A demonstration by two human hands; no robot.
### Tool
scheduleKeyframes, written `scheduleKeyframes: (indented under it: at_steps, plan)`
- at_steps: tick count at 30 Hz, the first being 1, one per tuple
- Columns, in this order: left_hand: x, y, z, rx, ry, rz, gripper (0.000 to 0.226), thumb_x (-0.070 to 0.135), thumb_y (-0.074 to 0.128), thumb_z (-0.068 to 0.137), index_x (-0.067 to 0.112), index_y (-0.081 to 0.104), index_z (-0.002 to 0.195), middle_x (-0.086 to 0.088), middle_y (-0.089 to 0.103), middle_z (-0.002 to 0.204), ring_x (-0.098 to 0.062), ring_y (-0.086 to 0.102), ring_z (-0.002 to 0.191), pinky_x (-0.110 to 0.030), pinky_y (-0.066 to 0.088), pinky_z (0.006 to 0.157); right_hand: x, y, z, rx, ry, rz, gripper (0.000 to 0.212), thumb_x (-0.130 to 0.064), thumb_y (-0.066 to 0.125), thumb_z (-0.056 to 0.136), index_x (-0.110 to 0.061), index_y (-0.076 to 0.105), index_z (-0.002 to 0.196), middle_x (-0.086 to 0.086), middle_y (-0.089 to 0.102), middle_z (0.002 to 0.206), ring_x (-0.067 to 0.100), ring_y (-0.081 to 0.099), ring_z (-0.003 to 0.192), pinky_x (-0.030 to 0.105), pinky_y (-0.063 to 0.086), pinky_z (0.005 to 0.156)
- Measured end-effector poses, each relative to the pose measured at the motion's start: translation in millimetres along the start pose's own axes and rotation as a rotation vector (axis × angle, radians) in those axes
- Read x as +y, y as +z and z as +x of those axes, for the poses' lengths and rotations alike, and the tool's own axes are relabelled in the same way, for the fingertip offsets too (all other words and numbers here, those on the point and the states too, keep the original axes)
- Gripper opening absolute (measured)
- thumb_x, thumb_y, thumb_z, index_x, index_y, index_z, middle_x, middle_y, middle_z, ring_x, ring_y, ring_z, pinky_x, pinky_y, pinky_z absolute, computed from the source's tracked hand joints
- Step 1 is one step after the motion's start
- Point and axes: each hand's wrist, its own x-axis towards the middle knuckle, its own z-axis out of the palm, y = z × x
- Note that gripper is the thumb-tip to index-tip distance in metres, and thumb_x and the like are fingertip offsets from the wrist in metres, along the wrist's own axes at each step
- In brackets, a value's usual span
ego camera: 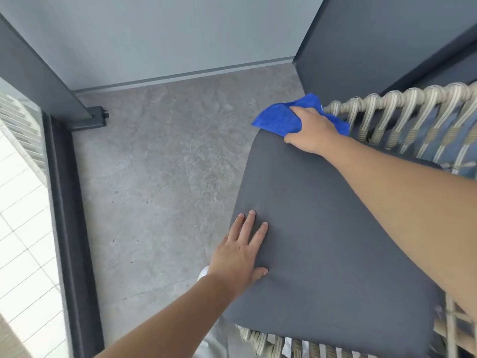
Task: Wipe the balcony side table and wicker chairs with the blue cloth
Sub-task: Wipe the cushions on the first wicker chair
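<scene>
Cloth bunched under right hand at the chair's far rail could snag on wicker; left hand lies flat, steadying the cushion.

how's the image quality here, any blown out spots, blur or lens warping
Head view: daylight blows out the white tiled strip at the left edge; wide-angle distortion bows the wicker chair rail and stretches the right forearm; the left hand, right hand, blue cloth and grey cushion are fairly sharp, with soft shadows.
</scene>
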Motion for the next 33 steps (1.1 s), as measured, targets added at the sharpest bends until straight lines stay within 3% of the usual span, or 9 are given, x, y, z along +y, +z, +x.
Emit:
scheduleKeyframes:
  at_steps: [2,4,12,19,21,24,26,30,33]
  plan:
    - [-2.1,1.4,1.0,-0.003,0.005,-0.003,0.097,0.064,0.049,0.099,0.032,-0.018,0.161,0.001,-0.03,0.168,-0.024,-0.02,0.157,-0.034,0.016,0.127,-2.6,-0.1,-0.3,0.008,-0.028,0.027,0.078,-0.033,0.071,0.086,-0.031,0.036,0.156,0.002,0.041,0.154,0.035,0.046,0.134,0.047,0.046,0.101]
    - [-3.5,2.1,0.9,-0.011,0.006,-0.008,0.098,0.064,0.05,0.098,0.033,-0.018,0.161,0.001,-0.03,0.168,-0.023,-0.019,0.157,-0.034,0.018,0.127,-5.4,8.0,-4.1,0.019,-0.029,0.026,0.076,-0.033,0.071,0.085,-0.032,0.038,0.154,0.0,0.04,0.155,0.036,0.043,0.136,0.054,0.043,0.106]
    - [-4.7,-0.1,1.2,-0.013,0.008,-0.001,0.099,0.065,0.051,0.097,0.033,-0.017,0.162,0.001,-0.029,0.168,-0.023,-0.019,0.158,-0.033,0.025,0.124,-20.6,37.5,-27.0,0.054,-0.074,-0.131,0.077,-0.04,0.065,0.091,-0.034,0.028,0.158,0.002,0.013,0.169,0.039,0.018,0.151,0.061,0.021,0.122]
    - [-3.1,-2.3,-0.5,-0.011,-0.016,-0.075,0.099,0.061,0.059,0.094,0.034,-0.006,0.163,0.004,-0.022,0.17,-0.019,-0.016,0.158,-0.034,0.032,0.121,-35.8,61.0,-57.4,0.069,-0.138,-0.19,0.062,-0.05,0.037,0.104,-0.034,0.023,0.162,0.002,0.002,0.173,0.037,0.005,0.155,0.06,0.011,0.124]
    - [-6.1,-3.3,-2.1,0.038,-0.017,-0.154,0.088,0.055,0.059,0.096,0.034,0.008,0.164,0.006,-0.011,0.171,-0.017,-0.008,0.158,-0.036,0.037,0.119,-38.7,66.3,-63.4,0.077,-0.139,-0.161,0.057,-0.047,0.029,0.106,-0.035,0.024,0.162,0.0,0.003,0.173,0.035,0.003,0.156,0.059,0.009,0.125]
    - [-11.1,-9.6,-1.5,0.23,-0.066,-0.346,0.061,0.04,0.059,0.098,0.026,0.038,0.154,0.007,0.026,0.164,-0.017,0.03,0.148,-0.037,0.046,0.107,-39.3,71.6,-74.2,0.072,-0.157,-0.155,0.054,-0.042,0.024,0.108,-0.036,0.026,0.162,-0.003,0.008,0.173,0.032,0.007,0.156,0.056,0.013,0.124]
    - [-14.3,-20.4,5.8,0.375,-0.179,-0.459,0.054,0.031,0.061,0.097,0.021,0.046,0.149,0.004,0.041,0.153,-0.021,0.046,0.136,-0.035,0.046,0.1,-35.1,71.9,-81.9,0.092,-0.204,-0.166,0.054,-0.039,0.026,0.108,-0.034,0.027,0.162,-0.003,0.015,0.172,0.03,0.016,0.153,0.053,0.02,0.121]
    - [-21.9,-52.5,37.8,0.576,-0.329,-0.485,0.059,0.024,0.06,0.098,0.012,0.04,0.152,-0.01,0.037,0.157,-0.032,0.04,0.139,-0.044,0.04,0.11,-18.9,65.2,-89.1,0.202,-0.283,-0.084,0.061,-0.03,0.04,0.106,-0.02,0.024,0.164,0.005,0.035,0.162,0.026,0.032,0.147,0.048,0.031,0.115]
    - [-16.8,-77.6,65.7,0.55,-0.265,-0.416,0.059,0.027,0.053,0.103,0.016,0.035,0.158,-0.01,0.025,0.167,-0.034,0.031,0.146,-0.044,0.032,0.117,-1.6,67.5,-86.8,0.243,-0.225,-0.072,0.067,-0.039,0.045,0.105,-0.016,0.022,0.164,0.011,0.018,0.171,0.028,0.011,0.159,0.052,0.013,0.127]
